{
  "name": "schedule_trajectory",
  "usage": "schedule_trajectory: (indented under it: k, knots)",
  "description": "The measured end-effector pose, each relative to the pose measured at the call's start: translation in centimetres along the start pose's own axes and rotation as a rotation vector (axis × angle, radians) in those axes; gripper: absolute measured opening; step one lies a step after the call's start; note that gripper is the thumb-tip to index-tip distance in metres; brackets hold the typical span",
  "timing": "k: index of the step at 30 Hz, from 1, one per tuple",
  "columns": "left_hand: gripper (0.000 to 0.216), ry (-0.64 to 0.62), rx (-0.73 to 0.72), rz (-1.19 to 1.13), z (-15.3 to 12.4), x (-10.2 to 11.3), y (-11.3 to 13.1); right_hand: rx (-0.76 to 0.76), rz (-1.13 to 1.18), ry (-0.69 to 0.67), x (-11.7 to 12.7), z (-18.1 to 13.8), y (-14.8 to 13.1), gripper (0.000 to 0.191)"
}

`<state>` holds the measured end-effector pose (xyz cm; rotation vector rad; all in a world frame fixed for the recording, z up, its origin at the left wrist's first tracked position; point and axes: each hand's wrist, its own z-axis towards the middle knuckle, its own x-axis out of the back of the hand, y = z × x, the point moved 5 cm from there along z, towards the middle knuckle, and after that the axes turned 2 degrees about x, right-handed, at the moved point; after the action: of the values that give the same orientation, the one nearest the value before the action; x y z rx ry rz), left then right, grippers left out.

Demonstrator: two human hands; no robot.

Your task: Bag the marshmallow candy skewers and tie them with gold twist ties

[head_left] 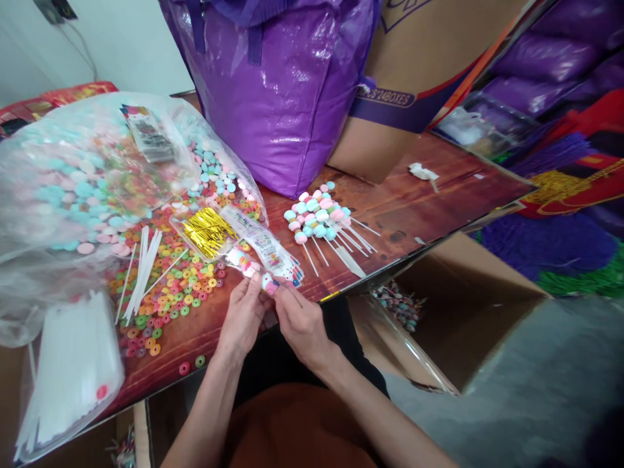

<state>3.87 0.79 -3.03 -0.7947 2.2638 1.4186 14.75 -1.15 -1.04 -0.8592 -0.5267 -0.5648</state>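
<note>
Near the table's front edge, my left hand [245, 313] is closed on a small printed see-through candy bag [248, 266]. White and coloured candies show inside it. My right hand [303, 325] pinches the same bag at its near end; the fingertips hide part of that end. Just beyond my hands lie a stack of flat printed bags [266, 244] and a tray of gold twist ties [207, 232]. To the right is a pile of marshmallow skewers [319, 214] on white sticks. Ring candies [188, 279] are spread out left of my hands.
A big plastic bag [73, 162] of candies and a pack of white sticks [78, 357] lie at left. A purple bag [273, 97] and a cardboard box [390, 117] stand at the back. An open carton [468, 305] with wrapped candies sits below the table's right edge.
</note>
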Motion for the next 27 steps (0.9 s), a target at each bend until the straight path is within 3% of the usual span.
schedule_trajectory:
  k: [3,9,11,21,27]
  knots:
    - [0.038,0.005,-0.010,-0.028,0.1,0.3,0.2,-0.092,0.116,-0.013,0.5,0.2,0.1,0.026]
    - [0.038,-0.011,-0.053,0.007,0.1,0.6,1.1,-0.447,0.448,-0.324,1.4,-1.1,1.7,0.029]
    - [0.039,-0.027,-0.041,0.014,-0.2,0.2,0.8,-0.525,0.543,-0.342,1.2,-1.4,1.8,0.030]
    - [0.031,-0.001,-0.096,0.088,-1.1,0.1,-0.3,-0.491,0.633,-0.205,-0.3,0.1,0.2,0.033]
    - [0.027,0.003,-0.128,-0.019,-1.4,0.2,-0.1,-0.515,0.747,-0.228,-1.2,0.6,-0.3,0.032]
